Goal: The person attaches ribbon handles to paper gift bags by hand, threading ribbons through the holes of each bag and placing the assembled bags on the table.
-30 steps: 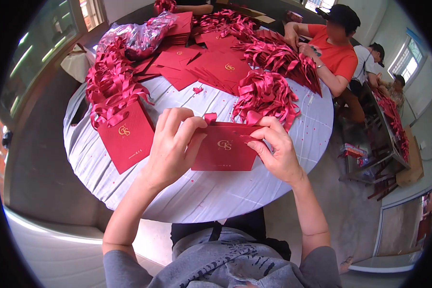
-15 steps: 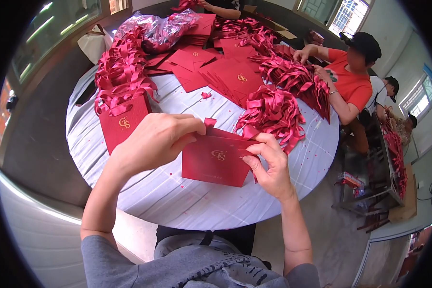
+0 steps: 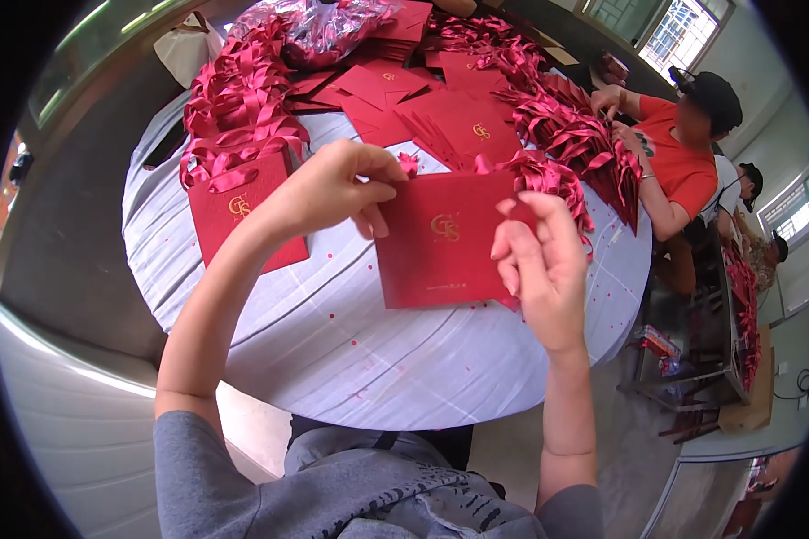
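Observation:
A flat red paper gift bag [image 3: 449, 251] with a gold emblem is held up in front of me, its printed side toward me. My left hand [image 3: 346, 184] pinches its upper left corner with bent fingers. At the right edge, my right hand [image 3: 544, 269] curls its fingers against the bag; the exact grip of the fingertips is partly hidden. Behind the bag's upper right corner lies a heap of red ribbon handles [image 3: 553, 184]. Another red bag [image 3: 243, 211] with ribbon lies flat to the left, beyond my left forearm.
The round table has a pale cloth [image 3: 333, 377] dotted with red scraps. A row of ribbon-handled bags [image 3: 243, 108] runs up its left side. Flat red bags [image 3: 472, 130] are piled at the middle back, beside a clear plastic bag [image 3: 333, 31]. At right, a person in an orange-red top [image 3: 678, 166] handles bags.
Both hands have lifted the bag higher and closer, turning its face more toward me. My right hand has slid down along the right edge. The view has shifted slightly.

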`<state>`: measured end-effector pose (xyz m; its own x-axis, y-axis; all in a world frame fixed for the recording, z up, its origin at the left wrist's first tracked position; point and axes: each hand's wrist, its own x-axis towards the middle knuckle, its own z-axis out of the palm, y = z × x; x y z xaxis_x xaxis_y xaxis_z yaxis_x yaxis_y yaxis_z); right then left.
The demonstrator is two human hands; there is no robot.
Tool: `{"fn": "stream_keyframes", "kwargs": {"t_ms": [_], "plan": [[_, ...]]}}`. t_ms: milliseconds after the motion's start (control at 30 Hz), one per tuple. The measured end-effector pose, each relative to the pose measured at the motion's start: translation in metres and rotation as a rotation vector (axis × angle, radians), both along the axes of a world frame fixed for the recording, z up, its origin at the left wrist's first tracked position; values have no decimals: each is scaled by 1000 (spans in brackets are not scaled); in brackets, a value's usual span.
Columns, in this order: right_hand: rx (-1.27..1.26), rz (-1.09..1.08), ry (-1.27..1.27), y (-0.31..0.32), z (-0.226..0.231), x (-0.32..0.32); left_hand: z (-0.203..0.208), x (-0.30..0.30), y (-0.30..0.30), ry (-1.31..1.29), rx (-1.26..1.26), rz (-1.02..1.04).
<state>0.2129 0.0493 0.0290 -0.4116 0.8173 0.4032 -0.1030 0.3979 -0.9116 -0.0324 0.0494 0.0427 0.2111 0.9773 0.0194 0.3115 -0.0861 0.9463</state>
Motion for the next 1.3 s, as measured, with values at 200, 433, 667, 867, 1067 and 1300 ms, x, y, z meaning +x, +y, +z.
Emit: {"fn": "stream_keyframes", "kwargs": {"t_ms": [200,433,667,867,1067,1300], "plan": [[77,-75,-217,16,-1,-36,9,-10,23,-257,-74,-106],[306,-255,-388,20,9,-54,15,-14,33,-296,-49,-105],[423,-378,-418,27,1,-66,15,-11,27,-308,-30,-85],[458,-370,-394,34,7,-71,26,-6,23,-287,12,-30],[444,-303,-302,42,-3,-76,22,-9,24,-236,51,11],[348,-218,-260,41,-2,-72,21,-6,22,-137,94,36]]}}
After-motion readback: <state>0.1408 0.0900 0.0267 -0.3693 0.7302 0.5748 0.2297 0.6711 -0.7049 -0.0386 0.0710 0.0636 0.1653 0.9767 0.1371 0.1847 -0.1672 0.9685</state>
